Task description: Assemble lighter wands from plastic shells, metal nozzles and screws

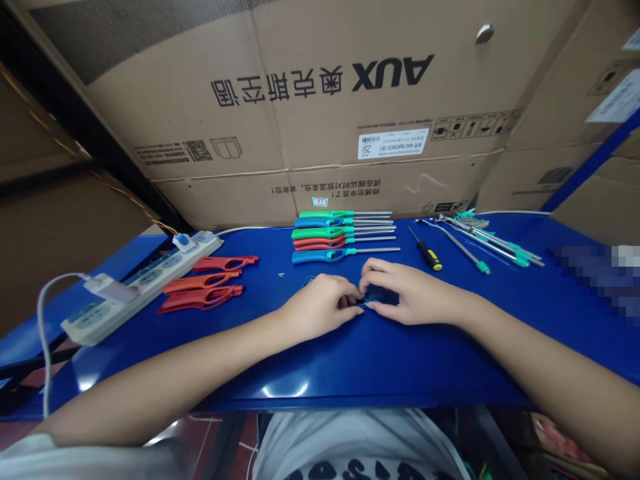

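My left hand (320, 307) and my right hand (405, 290) meet at the middle of the blue table (350, 360), fingers curled and pinched together around a small dark blue piece (377, 295) that is mostly hidden between them. Just behind my hands lies a row of long gas lighters (340, 233) with green, blue and red handles and metal tubes pointing right. To the left of my left hand lie three red plastic handle shells (205, 287).
A yellow-and-black screwdriver (427, 252) lies right of the lighters, and a heap of metal tubes with teal ends (485, 243) beyond it. A white power strip (135, 283) with plugs sits at the left edge. Large cardboard boxes (320, 100) wall the back.
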`<state>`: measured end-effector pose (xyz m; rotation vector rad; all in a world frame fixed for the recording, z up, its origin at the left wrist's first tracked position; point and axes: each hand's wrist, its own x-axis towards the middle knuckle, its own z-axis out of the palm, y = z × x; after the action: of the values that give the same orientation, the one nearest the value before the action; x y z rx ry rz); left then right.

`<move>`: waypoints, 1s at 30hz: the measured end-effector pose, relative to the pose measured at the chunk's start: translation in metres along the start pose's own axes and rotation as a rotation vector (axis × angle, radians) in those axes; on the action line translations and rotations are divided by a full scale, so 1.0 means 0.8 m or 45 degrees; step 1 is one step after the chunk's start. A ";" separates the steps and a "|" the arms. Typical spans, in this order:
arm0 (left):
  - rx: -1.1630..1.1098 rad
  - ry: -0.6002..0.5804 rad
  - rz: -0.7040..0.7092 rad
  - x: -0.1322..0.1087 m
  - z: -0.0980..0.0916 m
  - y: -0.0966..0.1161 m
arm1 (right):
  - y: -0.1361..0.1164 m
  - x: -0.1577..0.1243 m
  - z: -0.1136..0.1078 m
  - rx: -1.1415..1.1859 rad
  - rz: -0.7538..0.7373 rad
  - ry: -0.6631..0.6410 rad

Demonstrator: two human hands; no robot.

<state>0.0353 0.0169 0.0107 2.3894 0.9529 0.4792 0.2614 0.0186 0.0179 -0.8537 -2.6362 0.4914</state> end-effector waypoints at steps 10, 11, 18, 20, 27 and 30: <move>0.344 0.036 -0.083 -0.036 -0.037 -0.036 | 0.005 0.002 0.004 -0.109 0.032 -0.109; 0.335 0.038 -0.084 -0.038 -0.038 -0.041 | 0.004 0.002 0.004 -0.126 0.036 -0.114; 0.234 0.124 -0.067 -0.036 -0.028 -0.063 | 0.019 0.001 -0.001 -0.092 0.089 -0.088; 0.187 0.149 -0.075 -0.035 -0.023 -0.064 | 0.025 0.000 -0.002 -0.046 0.124 -0.066; 0.111 0.206 -0.111 -0.034 -0.012 -0.058 | 0.034 0.000 -0.007 -0.047 0.203 0.222; 0.064 0.229 -0.136 -0.033 -0.010 -0.058 | 0.032 -0.002 -0.013 -0.112 0.260 0.324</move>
<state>-0.0116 0.0298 -0.0131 2.3548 1.1781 0.6446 0.2797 0.0396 0.0160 -1.1398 -2.3656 0.2942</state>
